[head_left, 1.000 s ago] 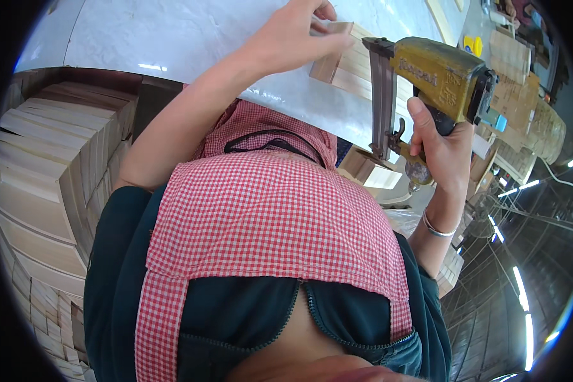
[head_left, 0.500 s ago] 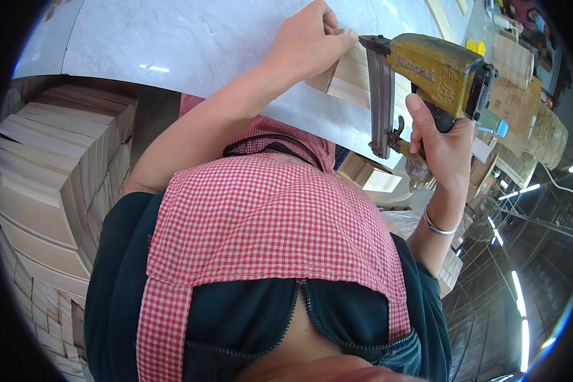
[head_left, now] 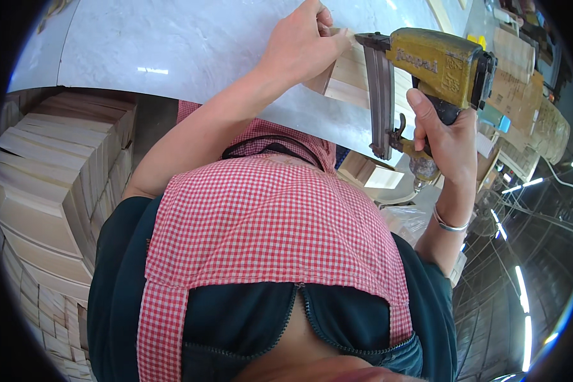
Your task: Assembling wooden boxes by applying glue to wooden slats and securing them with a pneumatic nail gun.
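Observation:
My right hand [head_left: 445,130] is wrapped round the grip of a yellow and black nail gun [head_left: 433,67]. The gun's long grey magazine [head_left: 379,95] runs down toward me, and its nose is close to the fingers of my left hand [head_left: 305,41]. Those left fingers are closed on the end of a pale wooden piece [head_left: 350,79] lying on the table. Part of the wood is hidden behind the magazine and my hand. From here I cannot tell whether the nose touches the wood.
The grey-white table [head_left: 165,44] spreads out ahead. Stacked wooden boxes [head_left: 44,184] stand below it at the left. A wooden box [head_left: 369,172] sits under the table edge near my apron. Cardboard [head_left: 516,95] and more wood are at the right.
The nail gun has shifted slightly left and up with my right hand, its nose nearer the left fingers. My left hand keeps its grip on the wood, moving very little.

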Tool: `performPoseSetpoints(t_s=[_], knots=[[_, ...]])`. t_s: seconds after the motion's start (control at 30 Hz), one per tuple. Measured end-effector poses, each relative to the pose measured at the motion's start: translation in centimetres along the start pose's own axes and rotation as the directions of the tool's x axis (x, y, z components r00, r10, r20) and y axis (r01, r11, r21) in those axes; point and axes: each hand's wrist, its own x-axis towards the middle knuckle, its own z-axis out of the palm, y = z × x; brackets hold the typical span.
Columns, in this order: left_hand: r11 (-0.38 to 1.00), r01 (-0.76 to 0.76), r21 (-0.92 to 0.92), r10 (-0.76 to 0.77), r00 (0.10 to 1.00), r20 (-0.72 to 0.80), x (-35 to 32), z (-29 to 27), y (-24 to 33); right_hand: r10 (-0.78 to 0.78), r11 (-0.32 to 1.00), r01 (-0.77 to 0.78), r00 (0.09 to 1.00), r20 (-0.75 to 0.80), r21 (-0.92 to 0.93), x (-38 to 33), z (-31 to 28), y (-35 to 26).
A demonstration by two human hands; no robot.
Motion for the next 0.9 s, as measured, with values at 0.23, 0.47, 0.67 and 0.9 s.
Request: performPoseSetpoints(t_s=[0.23,0.47,0.67,0.9], knots=[[0.998,0.047,-0.030,-0.047,0.999,0.007,-0.4,-0.1,0.3,0.027,0.993,-0.033,0.998,-0.058,-0.114,-0.5,-0.2,0.3],[0.562,-0.596,0.573,0.726,0.687,0.003,-0.2,2.8,-0.8,0.055,0.998,-0.059,0.970,-0.237,-0.010,-2.3,-3.8,4.4],[0.126,-0.627,0.769,0.745,0.571,0.344,-1.1,6.8,0.0,0.120,0.993,-0.119,0.958,-0.261,0.020,-2.7,-5.0,7.2],[0.238,-0.636,0.734,0.573,0.702,0.423,-1.7,7.0,0.7,0.122,0.992,-0.111,0.969,-0.216,0.061,-1.7,-5.2,7.7]])
